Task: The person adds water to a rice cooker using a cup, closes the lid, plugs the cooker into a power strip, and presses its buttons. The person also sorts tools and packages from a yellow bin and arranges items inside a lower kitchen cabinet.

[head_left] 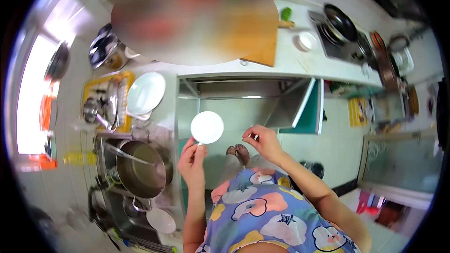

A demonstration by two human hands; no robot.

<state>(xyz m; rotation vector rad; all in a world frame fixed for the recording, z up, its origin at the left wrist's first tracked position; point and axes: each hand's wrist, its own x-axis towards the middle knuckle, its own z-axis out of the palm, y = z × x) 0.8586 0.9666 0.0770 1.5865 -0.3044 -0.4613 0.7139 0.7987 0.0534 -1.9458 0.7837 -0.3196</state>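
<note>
My left hand (191, 163) grips a small round white dish (207, 127) by its near edge, thumb and fingers closed on it. The dish is held over the open cabinet (234, 105) in front of me; whether it is a bowl or a plate I cannot tell. To its right, apart from it, my right hand (263, 143) hovers with fingers curled and pinched together. Anything between those fingertips is too small to make out. The teal cabinet door (307, 110) stands open beyond my right hand.
On the left, a sink (126, 225) holds a large pot (140, 168) with a ladle. Behind it are white plates (146, 93) and a yellow rack (89, 91) of utensils. A wooden board (262, 44), white bowl (307, 41) and black pan (340, 23) sit on the counter, partly blurred out.
</note>
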